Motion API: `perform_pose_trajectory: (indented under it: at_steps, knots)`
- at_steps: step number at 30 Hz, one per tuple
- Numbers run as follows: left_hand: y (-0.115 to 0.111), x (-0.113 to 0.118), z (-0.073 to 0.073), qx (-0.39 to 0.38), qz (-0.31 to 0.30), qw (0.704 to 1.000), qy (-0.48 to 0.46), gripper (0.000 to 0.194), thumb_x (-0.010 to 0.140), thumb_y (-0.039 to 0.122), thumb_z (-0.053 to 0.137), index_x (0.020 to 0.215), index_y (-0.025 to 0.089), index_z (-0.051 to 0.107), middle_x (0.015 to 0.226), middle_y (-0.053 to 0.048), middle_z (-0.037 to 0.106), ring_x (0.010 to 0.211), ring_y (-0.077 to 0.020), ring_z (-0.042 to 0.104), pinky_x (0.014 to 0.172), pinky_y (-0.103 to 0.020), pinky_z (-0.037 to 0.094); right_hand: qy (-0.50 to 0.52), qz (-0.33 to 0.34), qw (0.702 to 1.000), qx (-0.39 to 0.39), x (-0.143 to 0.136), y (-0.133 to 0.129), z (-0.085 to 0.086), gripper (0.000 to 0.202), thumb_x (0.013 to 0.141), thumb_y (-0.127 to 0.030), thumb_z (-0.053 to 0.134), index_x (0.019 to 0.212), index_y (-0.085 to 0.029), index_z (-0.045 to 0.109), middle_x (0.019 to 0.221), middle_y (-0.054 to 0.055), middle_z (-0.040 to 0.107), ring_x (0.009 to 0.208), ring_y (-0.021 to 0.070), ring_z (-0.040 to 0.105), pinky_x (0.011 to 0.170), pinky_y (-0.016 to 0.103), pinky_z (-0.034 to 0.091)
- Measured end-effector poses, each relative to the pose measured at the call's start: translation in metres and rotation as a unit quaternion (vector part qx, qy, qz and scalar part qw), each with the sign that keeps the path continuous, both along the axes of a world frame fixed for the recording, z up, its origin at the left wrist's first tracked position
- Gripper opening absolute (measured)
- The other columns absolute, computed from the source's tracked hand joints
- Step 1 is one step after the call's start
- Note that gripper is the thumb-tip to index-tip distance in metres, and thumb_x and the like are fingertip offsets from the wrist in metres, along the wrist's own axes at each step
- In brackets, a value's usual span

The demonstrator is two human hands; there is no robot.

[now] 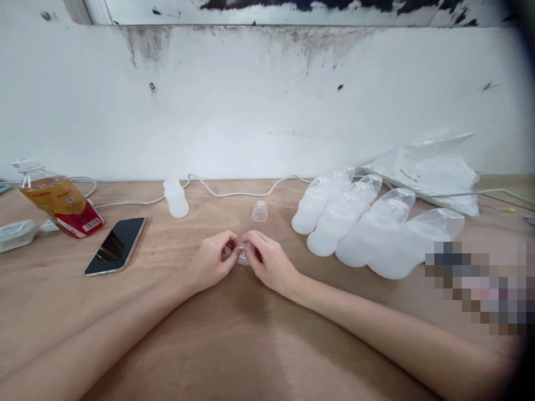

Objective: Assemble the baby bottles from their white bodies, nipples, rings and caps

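Wall (234, 111): white, stained, behind everything.
Table (167, 362): wooden, bearing the items below.
Bag (426, 167): clear plastic, crumpled, at the back right.
Bottles (355, 242): frosted, clear-capped, grouped closely to the right of the hands.
Drink (62, 203): orange and red label, far left.
Phone (115, 248): screen up, dark, between drink and left hand.
Left hand (215, 262): fingers curled nearly closed, thumb and fingertips pinching one side of the clear piece.
Right hand (272, 262): likewise nearly closed, pinching the opposite side.
Small bottle (176, 199): frosted, no clear cap on it, near the cord (228, 195), beyond the left hand.
Cap (259, 211): clear, domed, on the table just beyond the hands.
Clear piece (243, 257): ring-like, between both hands, low over the table; its finer detail is hidden by fingers. Handling, as judged: press evenly from both sides, keep it level, grip by the rim, and squeeze lightly lest thin plastic flex or slip.
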State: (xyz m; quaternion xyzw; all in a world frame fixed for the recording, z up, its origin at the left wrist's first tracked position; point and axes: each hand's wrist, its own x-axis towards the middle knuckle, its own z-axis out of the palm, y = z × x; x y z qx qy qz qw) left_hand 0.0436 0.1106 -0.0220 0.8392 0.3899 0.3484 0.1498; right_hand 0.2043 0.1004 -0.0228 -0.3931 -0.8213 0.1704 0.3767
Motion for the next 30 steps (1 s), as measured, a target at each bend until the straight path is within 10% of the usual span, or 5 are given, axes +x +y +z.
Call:
perform_pose_trajectory:
  at_steps: [30]
  knots:
    - [0.008,-0.008,-0.003,0.105,0.003,0.983,0.149,0.008,0.077,0.018,0.046,0.072,0.021,0.041,0.069,0.0,0.056,0.064,-0.0171,0.054,0.059,-0.027,0.04,-0.064,0.004,0.998,0.003,0.002,0.0,-0.001,0.02,0.067,-0.006,0.043,0.08,-0.02,0.037,0.082,0.002,0.047,0.066,0.0125,0.047,0.061,0.024,0.04]
